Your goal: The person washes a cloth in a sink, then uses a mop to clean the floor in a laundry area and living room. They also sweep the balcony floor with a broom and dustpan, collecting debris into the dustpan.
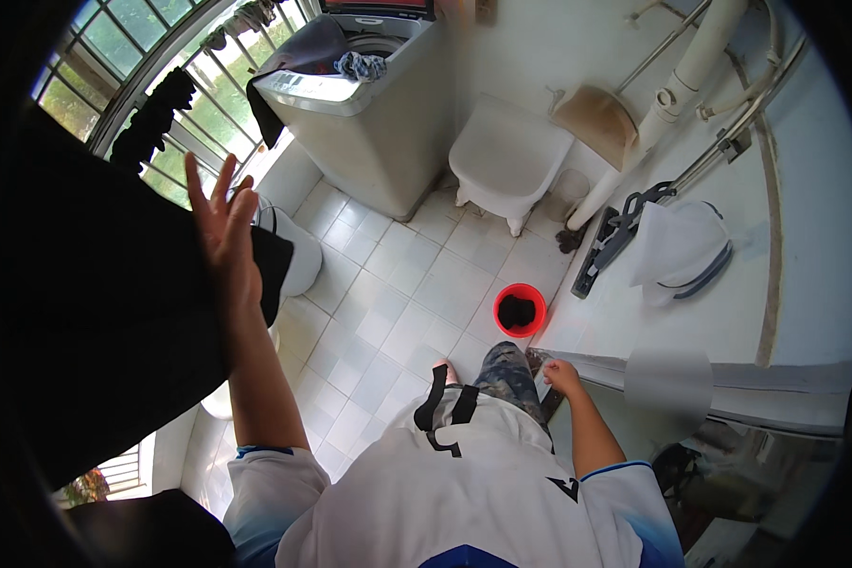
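My left hand [233, 238] is raised at the left with its fingers spread and nothing visible in them. It is right beside a large black cloth [113, 312] that hangs close to me; whether they touch I cannot tell. My right hand [562, 376] hangs low, its fingers curled with no object showing. It is next to the door frame [550, 397] and just below a red plastic bucket [495, 309]. A dark piece of cloth [516, 312] lies inside that bucket on the tiled floor [412, 312].
A top-loading washing machine [376, 142] stands with its lid up and a patterned cloth [361, 66] on its rim. Nearby are a white plastic stool [511, 153], a dustpan [596, 124], a flat mop [610, 241] and a white pipe [689, 82]. Window bars [220, 106] line the left.
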The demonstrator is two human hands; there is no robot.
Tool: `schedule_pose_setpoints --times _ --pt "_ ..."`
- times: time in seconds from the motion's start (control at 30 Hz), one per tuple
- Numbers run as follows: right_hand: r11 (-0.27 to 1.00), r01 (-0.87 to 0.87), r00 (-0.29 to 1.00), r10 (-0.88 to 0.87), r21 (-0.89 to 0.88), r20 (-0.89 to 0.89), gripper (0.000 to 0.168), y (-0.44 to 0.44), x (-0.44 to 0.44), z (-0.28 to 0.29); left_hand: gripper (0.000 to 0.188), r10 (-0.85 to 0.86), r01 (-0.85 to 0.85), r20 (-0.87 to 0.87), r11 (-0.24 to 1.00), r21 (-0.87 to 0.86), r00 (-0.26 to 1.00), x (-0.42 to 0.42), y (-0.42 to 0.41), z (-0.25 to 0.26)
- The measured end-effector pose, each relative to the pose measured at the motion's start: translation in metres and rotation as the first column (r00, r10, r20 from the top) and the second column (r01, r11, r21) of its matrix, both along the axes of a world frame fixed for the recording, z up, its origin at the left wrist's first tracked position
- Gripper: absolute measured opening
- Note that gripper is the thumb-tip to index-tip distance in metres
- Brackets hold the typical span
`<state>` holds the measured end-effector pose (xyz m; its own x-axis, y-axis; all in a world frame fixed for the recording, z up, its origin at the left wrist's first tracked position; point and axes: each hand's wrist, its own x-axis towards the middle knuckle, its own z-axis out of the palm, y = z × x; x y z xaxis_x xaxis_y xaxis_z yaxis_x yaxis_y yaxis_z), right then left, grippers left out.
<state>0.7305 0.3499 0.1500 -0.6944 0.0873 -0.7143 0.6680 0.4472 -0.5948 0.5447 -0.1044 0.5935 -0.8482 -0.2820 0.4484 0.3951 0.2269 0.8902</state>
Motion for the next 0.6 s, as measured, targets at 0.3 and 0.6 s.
schedule_pose_setpoints --times 0.3,0.6 --pt "0.971 -0.230 0.973 0.232 -0.064 0.013 0.024 -0.050 -0.188 -0.021 0.067 0.435 -0.440 -0.093 0.897 -0.036 0.895 -0.026 -0.122 0.010" --pt "0.864 -0.469 0.874 0.484 -0.183 0.046 0.023 -0.117 -0.430 0.000 0.066 0.901 -0.931 -0.236 0.347 -0.117 0.365 0.018 -0.167 0.028"
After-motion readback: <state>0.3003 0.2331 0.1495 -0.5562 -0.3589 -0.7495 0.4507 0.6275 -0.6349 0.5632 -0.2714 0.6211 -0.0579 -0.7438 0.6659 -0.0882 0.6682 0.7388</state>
